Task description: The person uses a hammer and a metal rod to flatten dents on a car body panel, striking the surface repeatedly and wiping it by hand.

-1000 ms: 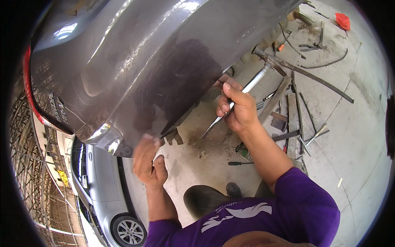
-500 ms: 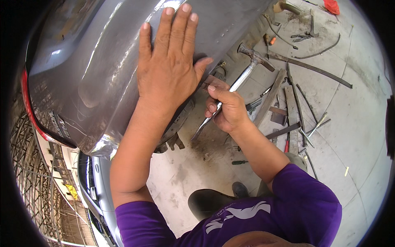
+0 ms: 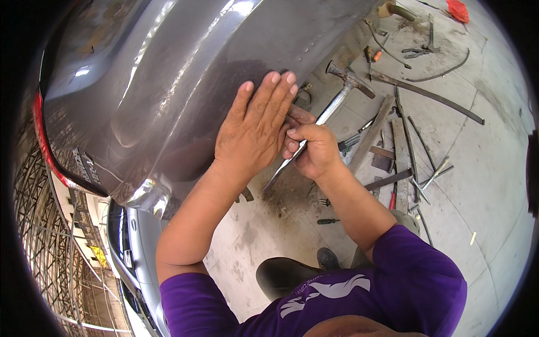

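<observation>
A dark grey car body panel with a glossy, creased surface fills the upper left. Flat against its lower edge rests my left hand, fingers stretched out and holding nothing. Just right of it, my right hand is closed around the shaft of a metal hammer. The hammer's head points up and to the right, and its tapered end slants down to the left. Part of the panel's lower edge is hidden behind my left hand.
Across the floor at right lie a wooden strip, a long flat metal bar, pliers, a T-shaped wrench and a small screwdriver. A red cloth lies at the far right. Another silver car stands at lower left.
My left hand has slid down and to the right along the panel, closer to my right hand. The hammer in my right hand has stayed almost in place.
</observation>
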The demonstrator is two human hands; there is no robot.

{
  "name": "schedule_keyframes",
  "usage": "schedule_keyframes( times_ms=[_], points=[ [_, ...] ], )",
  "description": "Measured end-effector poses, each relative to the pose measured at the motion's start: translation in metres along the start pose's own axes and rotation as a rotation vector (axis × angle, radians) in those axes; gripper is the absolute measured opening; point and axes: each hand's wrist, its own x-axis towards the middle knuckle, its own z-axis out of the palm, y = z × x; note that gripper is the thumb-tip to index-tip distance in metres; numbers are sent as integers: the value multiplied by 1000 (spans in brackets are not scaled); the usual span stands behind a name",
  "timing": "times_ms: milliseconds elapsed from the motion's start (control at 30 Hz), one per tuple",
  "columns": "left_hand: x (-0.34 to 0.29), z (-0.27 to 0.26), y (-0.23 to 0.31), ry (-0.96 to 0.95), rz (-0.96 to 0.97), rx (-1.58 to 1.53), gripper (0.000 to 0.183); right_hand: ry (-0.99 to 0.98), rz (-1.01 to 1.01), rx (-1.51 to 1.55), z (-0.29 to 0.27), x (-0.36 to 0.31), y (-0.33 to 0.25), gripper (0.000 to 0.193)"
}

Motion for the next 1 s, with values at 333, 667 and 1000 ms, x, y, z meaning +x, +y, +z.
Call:
schedule_keyframes(
  times_ms=[333, 667, 1000],
  points=[
    [-28, -9, -16, 55, -339, -68, 77, 62, -8, 50, -2, -1, -1, 48],
    [-74, -2, -22, 0, -192, -28, 73, 29, 11, 77, -5, -2, -1, 48],
    [34, -21, -32, 70, -55, -59, 62, 61, 36, 81, -6, -2, -1, 45]
  ],
)
